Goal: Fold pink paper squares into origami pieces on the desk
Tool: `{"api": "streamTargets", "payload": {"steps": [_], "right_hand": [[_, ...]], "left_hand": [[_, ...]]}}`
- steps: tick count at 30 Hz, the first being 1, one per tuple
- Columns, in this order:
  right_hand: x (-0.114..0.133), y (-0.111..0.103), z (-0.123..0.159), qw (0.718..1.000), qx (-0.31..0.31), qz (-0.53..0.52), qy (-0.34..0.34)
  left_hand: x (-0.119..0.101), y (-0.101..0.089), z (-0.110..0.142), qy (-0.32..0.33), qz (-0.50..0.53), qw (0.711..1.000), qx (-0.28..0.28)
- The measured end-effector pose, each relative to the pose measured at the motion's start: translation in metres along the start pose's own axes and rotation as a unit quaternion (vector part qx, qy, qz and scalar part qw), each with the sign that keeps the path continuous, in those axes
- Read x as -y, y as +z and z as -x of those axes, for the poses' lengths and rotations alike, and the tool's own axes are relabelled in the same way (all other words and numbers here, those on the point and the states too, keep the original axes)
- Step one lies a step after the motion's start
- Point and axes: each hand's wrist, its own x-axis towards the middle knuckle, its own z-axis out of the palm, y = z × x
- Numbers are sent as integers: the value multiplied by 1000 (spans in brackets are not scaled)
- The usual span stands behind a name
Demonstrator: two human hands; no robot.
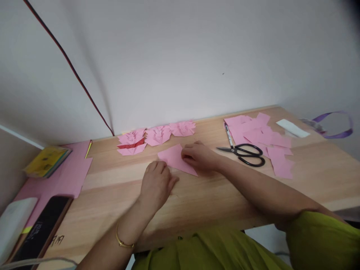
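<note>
A folded piece of pink paper (176, 157) lies on the wooden table in front of me, with a pointed lower right corner. My right hand (199, 155) has its fingers bent and pinched on the paper's right side. At the lower left edge of the same sheet, my left hand (158, 182) rests with curled fingers, thumb pointing right; its fingertips are partly hidden. Behind the sheet stand pink folded paper pieces with cut, jagged edges (158, 135), in a row along the wall. A red strip (132, 144) lies across the leftmost one.
Black-handled scissors (249, 153) and a pen (228, 134) lie to the right, beside scattered pink paper scraps (261, 131) and a white strip (293, 128). At left are a large pink sheet (69, 170), a yellow pack (47, 161) and a black box (45, 228).
</note>
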Motion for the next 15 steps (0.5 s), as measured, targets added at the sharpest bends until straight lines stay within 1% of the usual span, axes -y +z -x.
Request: {"api": "streamTargets", "payload": {"steps": [1,3,4,6,8,10,13,15], "right_hand": [[0,1,0,1000,-2,-2,-5],[-1,1,0,1000,-4,-6,-16],[-1,2,0,1000,-5,-7,-20],[0,2,0,1000,-7,-8,-27],[1,1,0,999,-8,-10,-37],[4,1,1,999,-2,-15,-51],[7,1,3,997,9,-25,-68],[8,1,4,997,15,-29,-70]], "left_hand": [[1,3,0,13,19,1000,-15],[1,9,0,55,52,997,-23],[1,12,0,79,64,995,-15],[0,15,-1,104,73,992,10],[-2,14,-1,99,66,992,33],[-4,11,-2,77,51,994,50],[-6,7,-1,51,35,996,64],[-6,5,0,47,31,996,66]]}}
